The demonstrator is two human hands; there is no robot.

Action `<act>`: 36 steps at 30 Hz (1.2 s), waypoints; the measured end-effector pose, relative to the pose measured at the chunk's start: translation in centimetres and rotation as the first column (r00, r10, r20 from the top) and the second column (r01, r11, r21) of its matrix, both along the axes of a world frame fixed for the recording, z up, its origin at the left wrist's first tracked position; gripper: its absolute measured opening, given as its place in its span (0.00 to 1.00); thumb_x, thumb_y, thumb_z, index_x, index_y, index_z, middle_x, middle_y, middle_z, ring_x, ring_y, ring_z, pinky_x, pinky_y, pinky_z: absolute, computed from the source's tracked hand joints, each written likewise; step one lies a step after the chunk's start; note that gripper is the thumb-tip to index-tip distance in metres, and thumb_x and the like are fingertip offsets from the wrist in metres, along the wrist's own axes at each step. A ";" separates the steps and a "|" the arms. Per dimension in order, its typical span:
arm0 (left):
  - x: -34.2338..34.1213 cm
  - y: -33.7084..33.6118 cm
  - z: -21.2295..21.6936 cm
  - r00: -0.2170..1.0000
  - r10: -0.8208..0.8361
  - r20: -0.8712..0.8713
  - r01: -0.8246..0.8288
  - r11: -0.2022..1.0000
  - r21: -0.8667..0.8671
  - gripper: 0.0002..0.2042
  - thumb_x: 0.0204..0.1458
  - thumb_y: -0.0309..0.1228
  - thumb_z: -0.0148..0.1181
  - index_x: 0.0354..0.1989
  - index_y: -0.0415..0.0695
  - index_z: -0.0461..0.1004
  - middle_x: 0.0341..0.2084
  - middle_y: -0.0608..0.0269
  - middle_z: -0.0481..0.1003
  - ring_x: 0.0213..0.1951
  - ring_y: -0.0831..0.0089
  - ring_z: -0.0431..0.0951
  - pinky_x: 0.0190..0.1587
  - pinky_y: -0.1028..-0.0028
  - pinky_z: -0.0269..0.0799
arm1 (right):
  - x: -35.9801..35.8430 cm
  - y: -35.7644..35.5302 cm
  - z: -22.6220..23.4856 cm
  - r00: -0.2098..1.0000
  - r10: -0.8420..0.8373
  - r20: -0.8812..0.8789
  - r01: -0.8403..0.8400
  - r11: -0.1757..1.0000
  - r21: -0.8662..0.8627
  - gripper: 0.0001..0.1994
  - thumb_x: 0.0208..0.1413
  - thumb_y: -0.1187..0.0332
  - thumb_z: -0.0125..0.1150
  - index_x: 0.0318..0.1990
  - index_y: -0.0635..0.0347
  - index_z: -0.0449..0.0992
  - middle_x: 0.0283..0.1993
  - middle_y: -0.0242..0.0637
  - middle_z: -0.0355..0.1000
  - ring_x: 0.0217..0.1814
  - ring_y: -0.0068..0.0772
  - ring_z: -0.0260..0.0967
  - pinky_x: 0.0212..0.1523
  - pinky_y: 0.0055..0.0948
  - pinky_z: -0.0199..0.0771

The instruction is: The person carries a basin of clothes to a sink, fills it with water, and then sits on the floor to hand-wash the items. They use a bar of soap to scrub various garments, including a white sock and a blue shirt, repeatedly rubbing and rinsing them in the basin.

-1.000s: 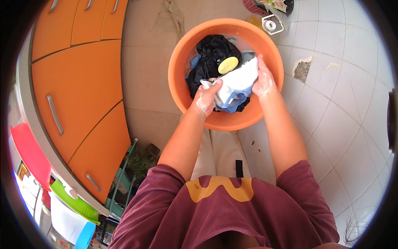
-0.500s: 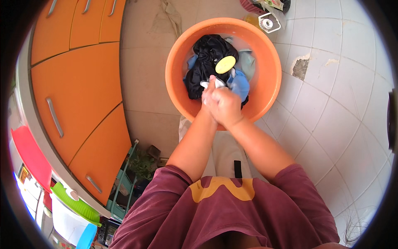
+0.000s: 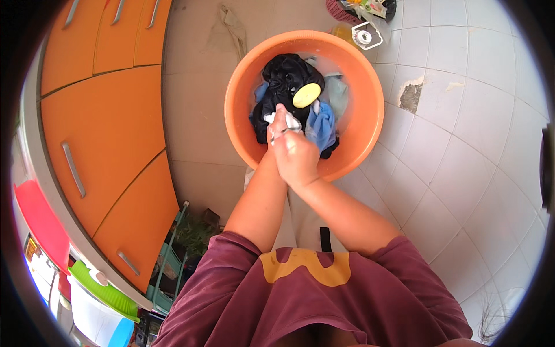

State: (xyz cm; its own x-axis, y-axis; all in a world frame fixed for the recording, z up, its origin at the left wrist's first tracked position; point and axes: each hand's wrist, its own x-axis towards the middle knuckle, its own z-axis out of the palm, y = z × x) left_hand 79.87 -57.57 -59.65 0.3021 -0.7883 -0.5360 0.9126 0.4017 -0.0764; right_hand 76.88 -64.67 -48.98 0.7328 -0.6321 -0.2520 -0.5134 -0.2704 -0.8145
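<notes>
Head view: just above frame centre, inside the orange basin (image 3: 370, 110), your right hand (image 3: 298, 155) curls closed on the white cloth (image 3: 293, 122) against your left hand (image 3: 277, 124), whose grip is too hidden to tell. Judged midway: 1 piece in hand, black garment (image 3: 284, 72) and blue cloth (image 3: 321, 125) unheld. Bunched, the white cloth's visible stretch runs left-to-right, dipping rightward; full long axis unreadable.

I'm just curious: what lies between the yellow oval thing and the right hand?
In the head view, black cloth, with white cloth nearer the right hand.
</notes>
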 end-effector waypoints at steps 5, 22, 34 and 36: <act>0.3 -6.7 9.1 0.991 -0.002 -0.133 0.096 0.704 0.704 0.18 0.59 0.48 0.49 0.22 0.50 0.68 0.19 0.68 0.70 0.24 0.76 0.71 0.25 0.74 0.66 | 1.9 -3.9 -5.4 0.943 -0.180 -0.282 0.250 0.939 0.235 0.15 0.56 0.60 0.51 0.22 0.58 0.72 0.22 0.44 0.72 0.23 0.50 0.69 0.27 0.42 0.69; 0.5 -5.6 8.5 0.991 -0.077 -0.110 0.130 0.760 0.637 0.19 0.59 0.47 0.49 0.47 0.45 0.70 0.36 0.65 0.74 0.39 0.71 0.75 0.40 0.72 0.72 | 2.1 -5.6 -5.1 0.945 -0.162 -0.286 0.230 0.947 0.224 0.18 0.57 0.60 0.54 0.21 0.66 0.71 0.19 0.45 0.71 0.20 0.38 0.70 0.25 0.36 0.68; -0.9 -5.3 7.8 0.993 -0.112 -0.047 0.121 0.930 0.346 0.26 0.61 0.50 0.42 0.56 0.41 0.66 0.50 0.56 0.73 0.50 0.61 0.74 0.54 0.60 0.69 | 2.5 -11.3 -10.2 0.775 -0.512 -0.371 0.618 0.491 0.614 0.19 0.58 0.52 0.54 0.32 0.62 0.75 0.30 0.40 0.75 0.33 0.39 0.74 0.36 0.38 0.72; 0.2 -4.4 6.4 0.994 0.051 -0.098 -0.012 0.931 0.365 0.30 0.60 0.56 0.37 0.55 0.40 0.65 0.53 0.53 0.70 0.53 0.56 0.71 0.56 0.57 0.67 | 1.7 -12.9 -7.5 0.833 -0.476 -0.282 0.351 0.060 0.934 0.21 0.59 0.49 0.52 0.44 0.60 0.73 0.38 0.40 0.74 0.38 0.38 0.73 0.46 0.38 0.73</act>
State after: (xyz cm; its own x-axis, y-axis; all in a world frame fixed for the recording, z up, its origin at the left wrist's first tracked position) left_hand 80.08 -61.92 -53.23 0.2511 -0.5246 -0.8134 0.8937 0.4484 -0.0133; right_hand 78.59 -77.52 -56.52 0.4964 -0.1658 -0.8521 -0.1740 0.9427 -0.2848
